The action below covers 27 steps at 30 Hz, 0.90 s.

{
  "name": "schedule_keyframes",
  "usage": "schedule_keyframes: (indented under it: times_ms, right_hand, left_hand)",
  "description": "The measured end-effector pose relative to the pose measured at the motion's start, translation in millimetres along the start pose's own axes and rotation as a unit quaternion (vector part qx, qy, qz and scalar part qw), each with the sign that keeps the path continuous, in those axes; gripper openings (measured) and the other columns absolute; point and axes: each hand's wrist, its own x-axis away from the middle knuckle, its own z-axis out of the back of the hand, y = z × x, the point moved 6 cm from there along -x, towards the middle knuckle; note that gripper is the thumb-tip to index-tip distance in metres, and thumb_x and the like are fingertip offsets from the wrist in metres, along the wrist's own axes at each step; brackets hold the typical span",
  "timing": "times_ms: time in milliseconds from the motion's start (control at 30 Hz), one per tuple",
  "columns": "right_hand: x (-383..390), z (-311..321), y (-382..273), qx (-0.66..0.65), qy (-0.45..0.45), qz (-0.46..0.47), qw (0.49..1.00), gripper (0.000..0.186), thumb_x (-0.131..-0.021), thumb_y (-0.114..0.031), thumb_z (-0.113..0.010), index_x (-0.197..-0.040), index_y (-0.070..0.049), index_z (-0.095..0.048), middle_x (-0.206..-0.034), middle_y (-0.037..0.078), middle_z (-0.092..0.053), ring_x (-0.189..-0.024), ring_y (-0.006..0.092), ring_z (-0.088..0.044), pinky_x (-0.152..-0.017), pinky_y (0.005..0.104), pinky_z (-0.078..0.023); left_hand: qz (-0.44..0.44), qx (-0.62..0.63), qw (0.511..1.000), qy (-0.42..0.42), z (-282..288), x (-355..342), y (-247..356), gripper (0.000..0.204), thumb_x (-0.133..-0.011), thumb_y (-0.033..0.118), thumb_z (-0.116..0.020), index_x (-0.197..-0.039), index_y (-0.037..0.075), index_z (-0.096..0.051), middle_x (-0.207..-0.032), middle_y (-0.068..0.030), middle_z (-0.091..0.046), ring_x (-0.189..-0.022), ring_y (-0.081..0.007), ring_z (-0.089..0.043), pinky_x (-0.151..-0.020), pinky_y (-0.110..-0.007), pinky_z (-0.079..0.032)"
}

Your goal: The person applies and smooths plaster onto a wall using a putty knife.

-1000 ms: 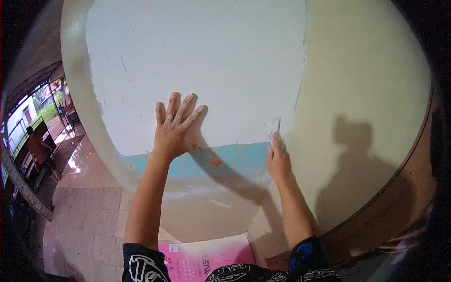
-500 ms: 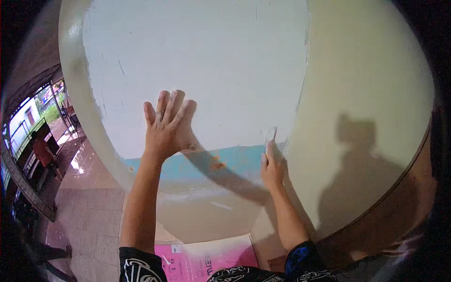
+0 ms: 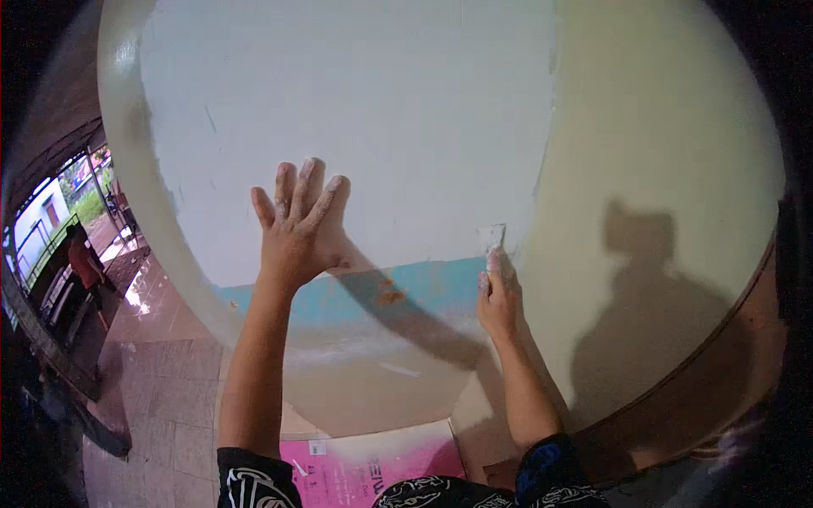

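Note:
My left hand (image 3: 296, 224) lies flat on the wall with its fingers spread, white residue on the fingertips. It rests on a large white coated patch (image 3: 381, 118), just above a turquoise strip (image 3: 423, 288) with rusty orange spots. Near the patch's lower right corner, my right hand (image 3: 500, 300) grips a putty knife (image 3: 492, 237). Its handle is hidden in my fingers, and the pale blade points up at the wall. Whether the blade touches the surface I cannot tell. Cream wall (image 3: 652, 127) borders the patch on the right.
A pink and white printed sheet (image 3: 373, 466) lies below, close to my body. Tiled floor (image 3: 161, 398) runs along the left. Farther left, a person (image 3: 85, 258) in a reddish top stands near a railing and an opening to outdoors. My shadow (image 3: 652, 313) falls on the wall at right.
My right hand and the putty knife have shifted slightly right, and the blade's angle has changed. My left hand stays spread on the wall. The person at far left has shifted a little.

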Motion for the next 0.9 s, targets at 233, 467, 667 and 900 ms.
schedule_keyframes:
  times_ms: [233,467,667,900]
  right_hand:
    - [-61.8,6.6,-6.4,-0.090,-0.098,-0.148,0.980,0.056,-0.105,-0.024,-0.053,-0.157,-0.014,-0.036,-0.107,0.020,-0.062,-0.091,0.0345,-0.063,-0.082,0.0430,-0.052]
    - [-0.5,10.2,15.6,0.030,-0.051,-0.088,0.994,0.056,-0.105,-0.023,-0.050,-0.158,-0.016,-0.035,-0.139,0.026,-0.056,-0.122,0.0412,-0.060,-0.104,0.0458,-0.047]
    - [-51.3,5.4,-4.3,-0.112,-0.237,-0.315,0.912,0.055,-0.107,-0.029,-0.046,-0.159,-0.018,-0.032,-0.149,0.026,-0.049,-0.135,0.0447,-0.050,-0.110,0.0472,-0.043]
    - [11.5,15.5,12.7,-0.060,-0.194,-0.206,0.957,0.055,-0.108,-0.016,-0.043,-0.160,-0.008,-0.027,-0.160,0.024,-0.034,-0.148,0.0402,-0.034,-0.122,0.0445,-0.028]
  left_hand:
    - [0.018,-0.018,1.000,-0.008,11.2,17.7,-12.2,0.132,-0.040,0.042,-0.098,-0.157,0.032,-0.037,-0.169,-0.0121,-0.021,-0.156,-0.0436,-0.011,-0.117,-0.074,-0.006]
    - [0.027,0.020,0.999,0.002,18.8,13.5,-3.2,0.129,-0.046,0.044,-0.097,-0.158,0.031,-0.035,-0.169,-0.0122,-0.020,-0.156,-0.0445,-0.007,-0.116,-0.075,-0.002]
    - [0.039,-0.008,0.998,-0.047,17.0,26.0,-20.8,0.133,-0.043,0.038,-0.099,-0.159,0.032,-0.033,-0.170,-0.0123,-0.016,-0.156,-0.0439,-0.006,-0.116,-0.075,-0.004]
    - [0.035,0.002,0.999,-0.025,26.8,20.0,-9.9,0.130,-0.045,0.040,-0.097,-0.158,0.031,-0.034,-0.169,-0.0129,-0.019,-0.156,-0.0445,-0.006,-0.116,-0.076,-0.004]
